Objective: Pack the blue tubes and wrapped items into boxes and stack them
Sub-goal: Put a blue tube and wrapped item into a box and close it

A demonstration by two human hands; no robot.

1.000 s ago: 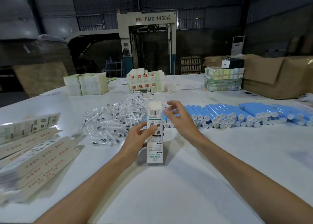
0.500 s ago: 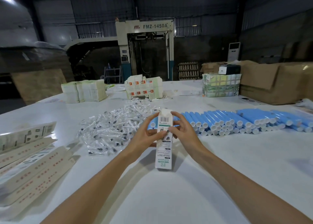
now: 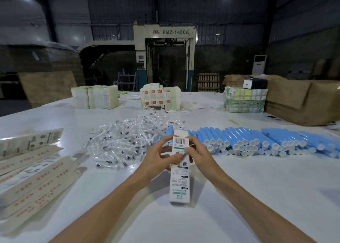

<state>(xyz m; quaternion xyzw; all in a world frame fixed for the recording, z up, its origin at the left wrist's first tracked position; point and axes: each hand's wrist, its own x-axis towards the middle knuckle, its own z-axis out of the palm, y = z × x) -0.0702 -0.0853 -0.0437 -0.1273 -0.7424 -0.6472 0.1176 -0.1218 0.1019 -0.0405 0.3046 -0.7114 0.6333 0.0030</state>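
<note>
Where the box is lying: I am seeing the box [image 3: 179, 180] dead ahead at mid-table [image 3: 257, 196], its near end sitting on or just over the white top. Its long axis is running away from me, and the far end is tilting up with its flap standing open.
Left hand: the left hand [image 3: 158, 160] is gripping the box's far half from the left, with the thumb lying across the printed face.
Right hand: the right hand [image 3: 199, 156] is pinching that same end from the right, fingertips curling in beside the barcode, just under the flap.
Contents: I cannot tell whether anything is sitting inside.
Step, as I am judging it: the hands are working the mouth of the box, either readying it for loading or shutting it. With both piles this large, I am reckoning the packing is far from done.
Flat boxes: flat boxes [image 3: 36, 172] are lying fanned out well to my left, untouched.
Wrapped items: the wrapped items [image 3: 127, 141] are heaping up beyond and left of the hands, so the left hand is sitting nearer to them.
Tubes: the tubes [image 3: 257, 141] are lying in a row beyond and to the right, caps facing me and long axes running roughly parallel to the box. The nearest ones are sitting just past the right hand, so I am expecting that hand to reach, with little turning needed before a tube slides in.
Far edge: stacks [image 3: 94, 96] and a brown carton [image 3: 303, 99] are standing well apart from the work.
</note>
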